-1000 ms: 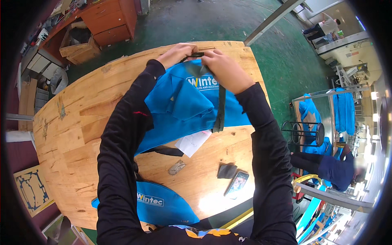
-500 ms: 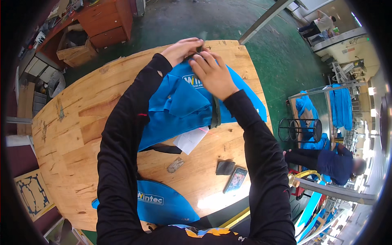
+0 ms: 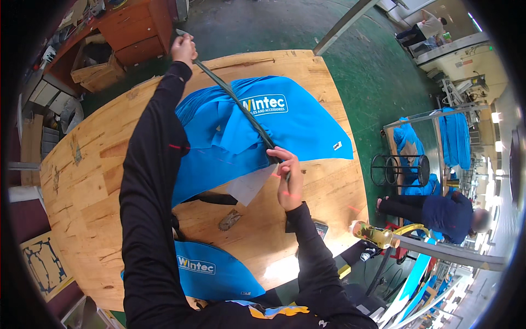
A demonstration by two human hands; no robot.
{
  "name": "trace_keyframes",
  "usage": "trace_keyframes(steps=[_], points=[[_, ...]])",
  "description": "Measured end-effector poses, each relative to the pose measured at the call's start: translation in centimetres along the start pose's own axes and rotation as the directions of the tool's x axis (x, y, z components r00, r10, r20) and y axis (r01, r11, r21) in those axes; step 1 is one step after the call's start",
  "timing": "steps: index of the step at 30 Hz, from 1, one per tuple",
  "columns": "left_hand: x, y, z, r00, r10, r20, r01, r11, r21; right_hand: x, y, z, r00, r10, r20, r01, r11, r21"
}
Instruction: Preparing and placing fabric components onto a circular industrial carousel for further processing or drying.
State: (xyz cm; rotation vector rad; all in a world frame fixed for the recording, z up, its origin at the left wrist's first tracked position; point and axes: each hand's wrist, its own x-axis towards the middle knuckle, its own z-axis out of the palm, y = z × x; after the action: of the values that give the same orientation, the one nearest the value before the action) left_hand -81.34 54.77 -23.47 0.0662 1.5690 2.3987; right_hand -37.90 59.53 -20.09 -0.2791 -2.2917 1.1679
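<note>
A big wooden counter (image 3: pixel 93 208) is in the middle. On it lies a big blue cloth (image 3: pixel 312 131), bunched in folds on the left and flatter on the right. A smaller blue cloth (image 3: pixel 219 271) lies close to the person, partly behind the left sleeve (image 3: pixel 148 181). A long, thin, dark green strap (image 3: pixel 241 104) slants over the big blue cloth, straight from hand to hand. The left hand (image 3: pixel 185 50) is up by the counter's far edge; its grip is a fist around the strap, near one end. The right hand (image 3: pixel 289 178) is by the big blue cloth's near edge; its grip is curled more loosely, with the strap in its fingers. Just left of it, white paper (image 3: pixel 249 186) peeks out from under the cloth. A phone (image 3: pixel 320 229) is partly hidden by the right sleeve (image 3: pixel 318 263).
</note>
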Motion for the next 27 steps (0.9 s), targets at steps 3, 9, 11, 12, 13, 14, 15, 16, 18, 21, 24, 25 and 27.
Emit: trace_keyframes(steps=[3, 9, 11, 12, 13, 14, 15, 16, 18, 21, 24, 25, 27], points=[[0.9, 2.0, -1.9, 0.996, 0.06, 0.062, -0.059, 0.998, -0.014, 1.2, 0.8, -0.8, 0.99, 0.11, -0.094, -0.07, 0.934, 0.351], [2.5, 5.5, -9.7, 0.985, 0.155, -0.076, -0.159, 0.986, -0.045, 3.3, 1.3, -1.3, 0.921, 0.38, -0.082, -0.196, 0.637, 0.745], [1.4, 5.4, -9.6, 0.989, 0.139, 0.054, -0.147, 0.97, 0.195, 3.7, 2.3, -1.4, 0.906, 0.42, -0.06, -0.21, 0.567, 0.796], [0.5, 5.1, -9.3, 0.98, 0.091, 0.178, -0.159, 0.893, 0.42, 4.1, 2.7, -1.3, 0.889, 0.457, -0.036, -0.22, 0.494, 0.841], [-1.8, 4.1, -7.7, 0.84, 0.358, 0.408, -0.539, 0.642, 0.545, 5.4, 1.7, -1.2, 0.863, 0.503, -0.049, -0.19, 0.414, 0.89], [-4.8, 3.3, -5.1, 0.575, 0.495, 0.651, -0.814, 0.261, 0.519, 6.2, 2.5, -1.5, 0.857, 0.512, -0.057, -0.195, 0.425, 0.884], [-8.6, 4.4, -2.7, 0.478, 0.317, 0.819, -0.876, 0.104, 0.471, 7.0, 3.3, -2.4, 0.893, 0.447, -0.048, -0.184, 0.46, 0.868], [-11.4, 6.4, -1.5, 0.376, 0.1, 0.921, -0.922, -0.059, 0.382, 8.1, 3.5, -2.7, 0.928, 0.371, -0.025, -0.169, 0.48, 0.861], [-12.6, 6.9, -1.9, 0.293, 0.088, 0.952, -0.946, -0.118, 0.302, 10.5, 2.8, -1.8, 0.927, 0.372, -0.04, -0.179, 0.536, 0.825], [-12.4, 8.4, -2.8, 0.276, 0.014, 0.961, -0.947, -0.166, 0.275, 13.8, 2.6, -2.0, 0.913, 0.39, 0.119, -0.308, 0.47, 0.827], [-12.7, 8.5, -2.9, 0.334, -0.016, 0.942, -0.937, -0.114, 0.33, 16.4, 3.2, -1.7, 0.901, 0.366, 0.233, -0.425, 0.641, 0.639], [-13.0, 8.7, -3.4, 0.328, 0.009, 0.945, -0.942, -0.07, 0.328, 17.2, 2.3, -0.8, 0.887, 0.35, 0.302, -0.461, 0.73, 0.505], [-14.1, 9.2, -2.5, 0.319, 0.056, 0.946, -0.943, -0.087, 0.323, 18.0, 2.0, 0.9, 0.864, 0.345, 0.368, -0.473, 0.806, 0.356]])
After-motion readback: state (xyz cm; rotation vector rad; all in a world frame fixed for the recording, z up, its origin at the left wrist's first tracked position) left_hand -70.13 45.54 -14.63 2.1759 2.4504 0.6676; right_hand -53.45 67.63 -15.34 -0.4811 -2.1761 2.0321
